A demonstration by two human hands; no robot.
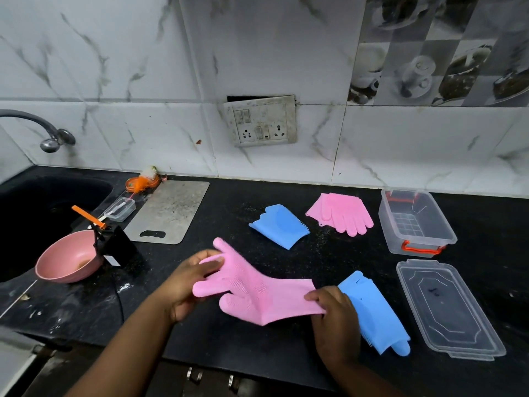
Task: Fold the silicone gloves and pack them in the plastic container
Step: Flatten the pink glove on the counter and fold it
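I hold a pink silicone glove [252, 287] stretched above the black counter. My left hand [186, 285] grips its fingers and my right hand [333, 308] pinches its cuff. A folded blue glove [282, 226] lies behind it. Another pink glove [342, 212] lies flat further back. A second blue glove [375, 313] rests by my right hand, partly under it. The clear plastic container [415, 245] with orange latches stands open and empty at the right. Its clear lid [449, 308] lies in front of it.
A steel cutting board [171, 210] lies at the back centre. A pink bowl [68, 257], a black stand [117, 247] and a small clear box [120, 209] sit beside the dark sink [43, 213] at left. The counter's front edge runs below my arms.
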